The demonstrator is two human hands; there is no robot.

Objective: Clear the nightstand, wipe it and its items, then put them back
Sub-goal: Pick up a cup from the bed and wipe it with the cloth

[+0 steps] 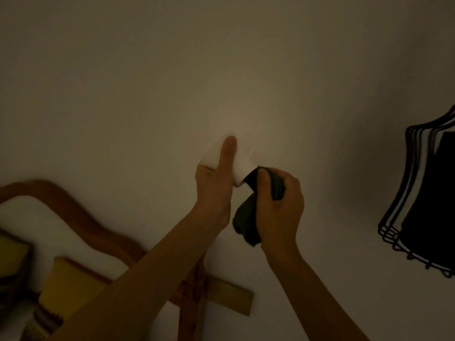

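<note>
Up against the pale wall, well above anything that could carry it, a small white item is held in mid-air; it looks like a mug with a handle toward the top, though the dim light makes that a guess. The left hand grasps it, thumb laid straight along its side and the other fingers wrapped behind, out of sight. The right hand is clenched round a dark green cloth, one bunched end of which presses against the item's lower end while the rest hangs below the palm. The nightstand itself is not in view, so how much of the task is done cannot be judged from here.

The step in hand appears to be wiping this one item. To do it well, the left hand should keep a firm hold and turn the item bit by bit, so the cloth meets every face, including the part now hidden under the thumb and fingers. The handle's inner loop and the base likely need a fold of cloth pushed in. Since nothing lies beneath to catch a drop, the grip should not slacken while turning.

At the lower left are a curved wooden frame and a yellow lampshade-like shape; hangers with dark clothing show at the right.
</note>
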